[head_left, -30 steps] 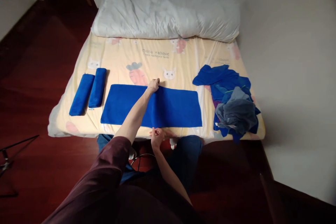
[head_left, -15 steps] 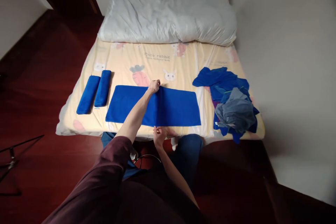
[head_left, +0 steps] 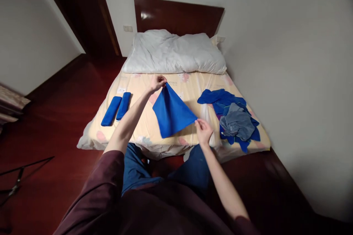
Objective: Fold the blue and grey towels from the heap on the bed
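Observation:
A blue cloth, towel-like, is stretched between my two hands over the middle of the bed. My left hand pinches its upper corner, farther from me. The lower right corner is pinched by my right hand. The cloth's left side hangs in soft folds, its lower tip close to the sheet; whether it touches cannot be told. To the left lie two neatly folded blue cloths, one beside the other. On the right is a loose heap of blue cloths with a crumpled grey-blue cloth on top.
The bed has a yellow printed sheet. A white quilt lies at its far end before a dark wooden headboard. A white wall stands on the right, and thin black metal legs stand on the floor at left.
The blue cloth lay spread and creased mid-way; now it is lifted and hangs between my hands. My right hand has moved right and up. The view has tilted up, showing the headboard.

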`<state>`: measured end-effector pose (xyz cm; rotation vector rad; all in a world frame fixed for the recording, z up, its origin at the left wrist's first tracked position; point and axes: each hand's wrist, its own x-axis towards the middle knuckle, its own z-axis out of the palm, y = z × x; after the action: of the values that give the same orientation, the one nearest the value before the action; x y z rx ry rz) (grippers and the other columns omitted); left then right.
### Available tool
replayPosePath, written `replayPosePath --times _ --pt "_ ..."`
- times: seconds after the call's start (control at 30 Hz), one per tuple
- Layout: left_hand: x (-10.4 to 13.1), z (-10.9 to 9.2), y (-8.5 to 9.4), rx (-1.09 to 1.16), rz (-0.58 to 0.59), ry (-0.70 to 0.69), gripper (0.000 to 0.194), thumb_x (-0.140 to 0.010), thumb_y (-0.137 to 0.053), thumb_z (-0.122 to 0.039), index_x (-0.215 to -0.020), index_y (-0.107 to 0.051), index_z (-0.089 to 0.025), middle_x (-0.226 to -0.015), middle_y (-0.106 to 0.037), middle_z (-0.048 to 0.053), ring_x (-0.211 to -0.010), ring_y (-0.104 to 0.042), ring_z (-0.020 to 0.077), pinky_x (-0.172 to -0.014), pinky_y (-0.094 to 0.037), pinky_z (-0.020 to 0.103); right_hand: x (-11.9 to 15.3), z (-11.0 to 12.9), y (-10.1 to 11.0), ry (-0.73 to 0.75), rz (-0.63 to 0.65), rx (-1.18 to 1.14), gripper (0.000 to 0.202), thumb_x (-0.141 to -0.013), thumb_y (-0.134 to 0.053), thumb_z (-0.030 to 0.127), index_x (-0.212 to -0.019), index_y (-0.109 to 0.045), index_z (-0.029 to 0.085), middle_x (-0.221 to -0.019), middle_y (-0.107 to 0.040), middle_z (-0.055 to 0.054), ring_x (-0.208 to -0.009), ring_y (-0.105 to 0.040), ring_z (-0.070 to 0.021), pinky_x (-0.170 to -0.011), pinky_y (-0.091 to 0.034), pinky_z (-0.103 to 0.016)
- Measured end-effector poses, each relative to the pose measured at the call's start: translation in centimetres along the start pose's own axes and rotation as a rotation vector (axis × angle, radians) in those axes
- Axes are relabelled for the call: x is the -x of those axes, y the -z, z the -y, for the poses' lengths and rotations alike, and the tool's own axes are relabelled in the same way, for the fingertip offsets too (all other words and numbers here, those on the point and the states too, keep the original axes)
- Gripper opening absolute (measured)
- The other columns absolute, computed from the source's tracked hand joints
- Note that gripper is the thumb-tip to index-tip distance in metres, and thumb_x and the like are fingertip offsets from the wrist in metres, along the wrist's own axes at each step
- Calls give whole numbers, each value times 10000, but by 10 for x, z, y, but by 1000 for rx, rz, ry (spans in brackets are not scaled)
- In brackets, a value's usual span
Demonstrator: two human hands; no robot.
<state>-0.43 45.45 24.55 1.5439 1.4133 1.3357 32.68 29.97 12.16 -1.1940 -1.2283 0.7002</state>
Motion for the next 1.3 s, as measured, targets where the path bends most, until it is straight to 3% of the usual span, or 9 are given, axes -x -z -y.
replayPosePath --times 0.1,0.23,0.33,0.43,0.63,0.87,1.07,1.2,1.3 --pt "9 -41 28 88 -66 -137 157 -842 -763 -243 -892 -659 -137 -756 -687 38 -687 -685 146 -774 -609 332 -72 39 14 144 -4 -5 515 -770 -798 584 -1036 -751 146 -992 -786 -149 -900 -758 -247 -898 -636 -426" --pt "21 -81 59 100 -139 -239 224 -815 -770 -255 -976 -671 -135 -827 -708 38 -776 -700 151 -830 -609 356 -156 85 18 187 6 -103 507 -727 -861 521 -1029 -763 126 -957 -781 -131 -864 -756 -228 -870 -650 -421" --pt "30 -94 75 37 -221 -273 245 -786 -773 -263 -969 -681 -128 -856 -721 48 -834 -702 168 -841 -593 348 -195 115 16 244 50 -128 444 -727 -886 476 -992 -767 140 -940 -777 -103 -876 -751 -204 -884 -649 -403" --pt "38 -99 85 -10 -279 -297 240 -786 -765 -281 -954 -688 -127 -872 -727 63 -851 -704 184 -833 -583 348 -214 138 13 281 105 -153 398 -750 -884 438 -990 -769 142 -930 -774 -90 -878 -749 -190 -883 -648 -397" --pt "45 -105 91 -43 -292 -292 245 -798 -757 -284 -959 -697 -109 -873 -729 87 -841 -707 199 -832 -582 375 -217 161 16 225 162 -172 374 -737 -901 366 -983 -775 114 -840 -754 -61 -777 -736 -162 -765 -640 -348" --pt "47 -114 89 -65 -265 -331 310 -798 -763 -293 -1014 -701 -80 -977 -745 120 -975 -701 229 -946 -564 436 -205 157 29 110 290 -242 296 -770 -890 336 -952 -772 134 -759 -711 -32 -712 -697 -144 -658 -592 -308" --pt "53 -120 87 -61 -242 -344 309 -789 -763 -296 -1002 -713 -78 -976 -741 108 -971 -706 229 -945 -565 431 -189 158 35 -17 396 -275 256 -799 -865 361 -879 -739 153 -728 -686 -23 -698 -659 -135 -612 -536 -275" --pt "62 -127 89 -73 -241 -324 327 -769 -789 -323 -990 -711 -95 -964 -748 108 -955 -707 218 -912 -579 385 -175 168 38 -190 367 -361 359 -641 -967 360 -811 -704 186 -716 -677 21 -662 -630 -97 -537 -457 -194" --pt "77 -134 93 -80 -229 -303 340 -756 -819 -337 -980 -711 -105 -942 -753 108 -929 -711 211 -891 -590 370 -163 175 44 -239 320 -367 434 -533 -1017 329 -807 -711 191 -725 -693 26 -669 -643 -97 -512 -437 -182"
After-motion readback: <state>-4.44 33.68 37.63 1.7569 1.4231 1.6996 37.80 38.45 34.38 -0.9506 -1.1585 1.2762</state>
